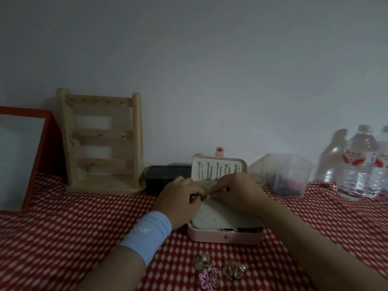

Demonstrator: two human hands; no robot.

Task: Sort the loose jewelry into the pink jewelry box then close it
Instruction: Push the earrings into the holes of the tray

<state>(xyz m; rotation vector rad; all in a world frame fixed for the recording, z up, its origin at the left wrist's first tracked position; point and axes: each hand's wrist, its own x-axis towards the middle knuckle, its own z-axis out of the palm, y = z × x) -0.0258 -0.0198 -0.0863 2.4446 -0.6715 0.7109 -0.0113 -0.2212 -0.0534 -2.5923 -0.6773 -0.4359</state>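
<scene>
Open pink jewelry box (224, 236) lies crosswise, lid upright behind; left hand (178, 203) and right hand (237, 193) pinch a tiny piece (206, 195).

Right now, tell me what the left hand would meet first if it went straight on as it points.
The left hand would probably meet the right hand, close ahead over the pink jewelry box; depth is unclear.

Over the open pink jewelry box (224, 237), left hand (178, 198) and right hand (236, 192) together; loose jewelry (218, 269) nearby.
</scene>
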